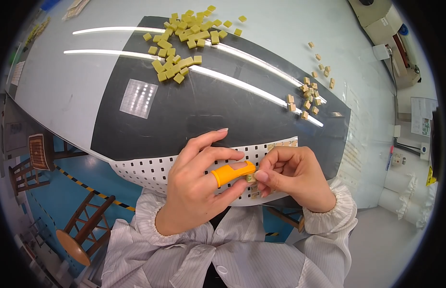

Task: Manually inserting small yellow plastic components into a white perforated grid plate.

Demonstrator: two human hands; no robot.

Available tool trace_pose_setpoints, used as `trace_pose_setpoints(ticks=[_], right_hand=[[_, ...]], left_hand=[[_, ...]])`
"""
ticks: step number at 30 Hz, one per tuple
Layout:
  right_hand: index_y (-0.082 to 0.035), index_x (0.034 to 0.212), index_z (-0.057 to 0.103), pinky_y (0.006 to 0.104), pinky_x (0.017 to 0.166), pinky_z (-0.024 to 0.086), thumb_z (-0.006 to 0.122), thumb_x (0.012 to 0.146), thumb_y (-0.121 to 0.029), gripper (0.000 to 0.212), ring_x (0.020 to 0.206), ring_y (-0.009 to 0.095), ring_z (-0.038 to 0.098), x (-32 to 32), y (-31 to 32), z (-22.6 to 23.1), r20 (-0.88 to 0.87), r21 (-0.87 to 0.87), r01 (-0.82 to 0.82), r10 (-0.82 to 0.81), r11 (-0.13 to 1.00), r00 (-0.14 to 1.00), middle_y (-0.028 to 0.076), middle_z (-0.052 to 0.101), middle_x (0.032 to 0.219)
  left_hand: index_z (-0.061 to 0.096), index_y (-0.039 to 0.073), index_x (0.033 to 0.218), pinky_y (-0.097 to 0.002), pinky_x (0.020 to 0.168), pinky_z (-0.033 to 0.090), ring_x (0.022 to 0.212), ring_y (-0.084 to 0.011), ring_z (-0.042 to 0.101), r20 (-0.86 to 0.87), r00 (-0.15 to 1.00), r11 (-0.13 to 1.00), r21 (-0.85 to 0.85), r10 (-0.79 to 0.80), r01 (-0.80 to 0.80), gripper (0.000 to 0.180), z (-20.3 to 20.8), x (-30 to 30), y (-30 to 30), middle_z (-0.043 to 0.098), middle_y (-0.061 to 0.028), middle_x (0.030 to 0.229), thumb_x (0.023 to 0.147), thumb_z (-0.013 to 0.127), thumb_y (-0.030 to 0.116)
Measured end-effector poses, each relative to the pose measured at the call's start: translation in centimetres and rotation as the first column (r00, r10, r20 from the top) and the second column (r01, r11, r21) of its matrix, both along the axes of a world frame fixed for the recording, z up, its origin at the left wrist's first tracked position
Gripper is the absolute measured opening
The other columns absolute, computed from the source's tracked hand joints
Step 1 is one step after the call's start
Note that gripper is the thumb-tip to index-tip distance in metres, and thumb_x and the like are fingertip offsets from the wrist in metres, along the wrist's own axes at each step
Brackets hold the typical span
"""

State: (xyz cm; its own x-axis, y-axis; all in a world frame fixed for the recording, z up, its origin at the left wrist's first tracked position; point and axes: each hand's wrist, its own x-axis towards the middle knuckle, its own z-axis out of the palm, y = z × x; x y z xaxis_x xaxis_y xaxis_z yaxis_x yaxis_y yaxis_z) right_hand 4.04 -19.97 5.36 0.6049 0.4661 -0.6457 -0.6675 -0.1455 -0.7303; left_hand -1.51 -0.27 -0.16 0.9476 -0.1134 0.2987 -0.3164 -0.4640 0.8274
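At the centre of the frame a mat (208, 110) lies on the desk (64, 91). A large heap of small blocks (182, 45) sits at the mat's upper left, a smaller scatter of blocks (309, 96) at its right edge. A perforated tray (151, 170) lies at the mat's lower edge, under the left hand (199, 187) and right hand (295, 177), which meet at lower centre. A chair (83, 230) stands at lower left, a machine (386, 33) at upper right.

White paper sheet (421, 116) on right wall; yellow label (430, 176), perhaps warning sign, below.
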Motion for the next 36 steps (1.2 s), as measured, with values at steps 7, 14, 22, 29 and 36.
trace_pose_setpoints(ticks=[7, 14, 22, 29, 36], right_hand=[[-0.001, 0.086, 0.057, 0.0206, 0.058, 0.051, 0.069, 0.091, -0.011, 0.017, 0.064, 0.007, 0.060, -0.9, 0.7, -0.3, 0.213, -0.067, -0.009, 0.023, 0.998, 0.977, 0.003, 0.063, 0.074], [0.000, 0.088, 0.057, 0.0184, 0.051, 0.043, 0.067, 0.093, -0.012, 0.017, 0.060, 0.004, 0.055, -0.1, 0.0, 0.7, 0.292, -0.255, -0.191, 0.264, 0.948, 0.920, 0.002, 0.061, 0.074], [0.000, 0.100, 0.065, 0.0201, 0.050, 0.042, 0.077, 0.081, -0.003, 0.022, 0.055, 0.005, 0.052, -0.9, -1.5, -0.8, 0.867, -0.433, 0.467, 0.215, 0.771, 0.449, 0.004, 0.061, 0.068], [-0.002, 0.094, 0.067, 0.0301, 0.053, 0.051, 0.077, 0.078, -0.004, 0.018, 0.061, 0.020, 0.062, -4.6, -0.8, -1.5, 0.791, -0.550, 0.137, 0.461, 0.824, 0.402, 0.007, 0.062, 0.082], [-0.002, 0.093, 0.068, 0.0277, 0.055, 0.051, 0.077, 0.078, -0.002, 0.017, 0.063, 0.018, 0.063, -5.3, -0.6, -1.5, 0.750, -0.601, 0.129, 0.501, 0.789, 0.433, 0.007, 0.063, 0.083]], left_hand=[[0.077, 0.010, 0.089, -0.0422, 0.089, 0.050, 0.116, -0.0334, 0.057, 0.008, 1.000, 1.000, 0.001, 0.013, -0.013, 0.026, 0.0, 0.1, -0.3, 0.070, -0.0036, 0.101, 0.063, 0.081, 0.008], [0.075, 0.007, 0.088, -0.0406, 0.086, 0.052, 0.112, -0.0322, 0.060, 0.051, 0.999, 0.999, 0.031, 0.012, -0.014, 0.023, 0.2, 0.2, -0.2, 0.069, -0.0039, 0.097, 0.066, 0.082, 0.009], [0.077, 0.007, 0.089, -0.0408, 0.089, 0.051, 0.117, -0.0326, 0.056, 0.013, 1.000, 1.000, 0.021, 0.005, -0.006, 0.027, 0.0, 0.0, -0.1, 0.070, -0.0041, 0.099, 0.063, 0.084, 0.007], [0.077, 0.007, 0.090, -0.0412, 0.089, 0.051, 0.118, -0.0323, 0.056, 0.008, 1.000, 1.000, 0.010, 0.011, -0.011, 0.027, 0.0, 0.0, -0.2, 0.070, -0.0038, 0.100, 0.063, 0.084, 0.007], [0.077, 0.007, 0.090, -0.0407, 0.089, 0.051, 0.118, -0.0317, 0.056, 0.004, 1.000, 1.000, 0.019, 0.020, -0.020, 0.027, -0.2, -0.1, -0.2, 0.070, -0.0034, 0.100, 0.063, 0.083, 0.007]])
